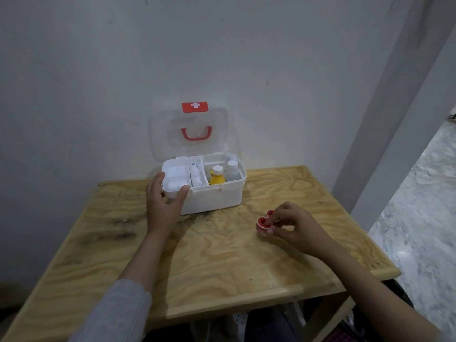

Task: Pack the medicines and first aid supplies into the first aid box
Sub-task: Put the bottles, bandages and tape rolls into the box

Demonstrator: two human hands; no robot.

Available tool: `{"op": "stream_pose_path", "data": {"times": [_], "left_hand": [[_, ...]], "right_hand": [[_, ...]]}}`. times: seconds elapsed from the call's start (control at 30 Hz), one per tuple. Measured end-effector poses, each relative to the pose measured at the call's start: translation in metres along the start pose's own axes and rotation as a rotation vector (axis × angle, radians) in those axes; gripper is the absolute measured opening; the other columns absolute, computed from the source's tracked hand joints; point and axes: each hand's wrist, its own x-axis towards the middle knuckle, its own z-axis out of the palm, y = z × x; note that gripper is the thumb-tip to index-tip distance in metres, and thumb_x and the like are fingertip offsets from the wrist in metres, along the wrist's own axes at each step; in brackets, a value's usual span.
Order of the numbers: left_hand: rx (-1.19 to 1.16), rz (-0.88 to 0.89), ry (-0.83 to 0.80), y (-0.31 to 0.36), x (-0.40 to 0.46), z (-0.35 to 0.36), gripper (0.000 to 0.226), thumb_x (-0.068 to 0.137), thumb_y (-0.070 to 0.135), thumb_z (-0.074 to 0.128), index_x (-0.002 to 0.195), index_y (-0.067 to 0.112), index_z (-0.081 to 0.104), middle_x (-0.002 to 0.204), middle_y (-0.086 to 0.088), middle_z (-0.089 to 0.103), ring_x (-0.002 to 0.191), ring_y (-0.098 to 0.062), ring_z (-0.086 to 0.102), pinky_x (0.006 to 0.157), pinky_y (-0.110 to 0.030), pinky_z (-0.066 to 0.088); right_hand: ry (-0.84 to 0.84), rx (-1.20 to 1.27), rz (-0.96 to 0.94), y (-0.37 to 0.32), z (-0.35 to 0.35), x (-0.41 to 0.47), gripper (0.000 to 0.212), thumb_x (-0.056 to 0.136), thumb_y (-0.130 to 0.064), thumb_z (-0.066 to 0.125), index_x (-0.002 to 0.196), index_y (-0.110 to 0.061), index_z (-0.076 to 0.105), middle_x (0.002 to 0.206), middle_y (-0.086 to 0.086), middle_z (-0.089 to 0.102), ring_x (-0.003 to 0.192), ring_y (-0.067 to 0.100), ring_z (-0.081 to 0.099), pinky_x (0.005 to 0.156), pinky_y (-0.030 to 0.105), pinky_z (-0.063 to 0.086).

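- The box (212, 193) sits open against the wall on a table (222, 262), already holding a bandage roll (195, 174), a yellow bottle (217, 177) and a clear bottle (232, 170).
- The left hand (161, 201) is clamped on the white tray (174, 180) at the box's left end.
- The right hand (291, 228) pinches two red tape rolls (263, 223) on the table, near the box.
- The tape looks like the last of the packing; nothing else lies loose.

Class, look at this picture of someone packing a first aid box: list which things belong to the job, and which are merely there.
Part of the job:
first aid box, lid open
bandage roll in the box
yellow bottle in the box
clear bottle in the box
two red tape rolls under the right hand
left hand gripping the box's tray

Merely there:
wooden table
white wall
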Motion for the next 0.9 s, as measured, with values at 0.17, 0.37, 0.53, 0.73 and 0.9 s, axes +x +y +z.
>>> {"op": "stream_pose_path", "data": {"times": [0.17,0.37,0.53,0.73,0.9], "left_hand": [[-0.013,-0.002,-0.005,0.000,-0.001,0.000,0.066,0.080,0.030,0.072,0.138,0.015,0.043,0.143,-0.002,0.040,0.127,-0.013,0.041,0.097,-0.028,0.041],[0.006,-0.007,0.002,0.000,0.000,-0.001,0.067,0.079,0.034,0.071,0.137,0.021,0.042,0.144,0.001,0.040,0.123,-0.009,0.038,0.093,-0.029,0.045],[-0.004,-0.034,-0.005,-0.002,0.000,0.000,0.069,0.077,0.039,0.072,0.137,0.027,0.041,0.143,0.003,0.041,0.121,-0.009,0.041,0.089,-0.028,0.046],[-0.043,-0.026,-0.006,-0.009,0.001,0.000,0.070,0.074,0.046,0.072,0.136,0.033,0.042,0.133,0.016,0.042,0.124,-0.011,0.045,0.095,-0.042,0.051],[-0.033,-0.016,0.006,-0.009,0.001,0.000,0.070,0.074,0.046,0.071,0.136,0.033,0.042,0.136,0.014,0.044,0.123,-0.007,0.045,0.094,-0.042,0.052]], "right_hand": [[0.047,0.014,-0.120,-0.044,-0.003,0.037,0.015,0.071,-0.016,0.080,0.084,-0.020,0.073,0.089,-0.003,0.058,0.081,0.006,0.061,0.072,0.007,0.045],[0.021,-0.088,-0.257,-0.109,0.005,0.103,0.020,0.074,-0.023,0.077,0.093,-0.017,0.072,0.098,0.005,0.060,0.075,0.012,0.058,0.068,0.014,0.047],[-0.009,-0.116,-0.267,-0.142,0.037,0.160,0.026,0.076,-0.026,0.075,0.094,-0.008,0.071,0.085,-0.004,0.063,0.066,0.001,0.052,0.062,0.009,0.041],[-0.198,-0.233,-0.224,-0.140,0.087,0.210,0.023,0.076,-0.023,0.075,0.092,-0.007,0.072,0.094,0.010,0.073,0.083,0.019,0.066,0.081,0.035,0.057],[-0.243,-0.269,-0.220,-0.136,0.099,0.219,0.022,0.075,-0.021,0.076,0.091,-0.007,0.074,0.094,0.010,0.073,0.081,0.018,0.064,0.068,0.021,0.048]]}}
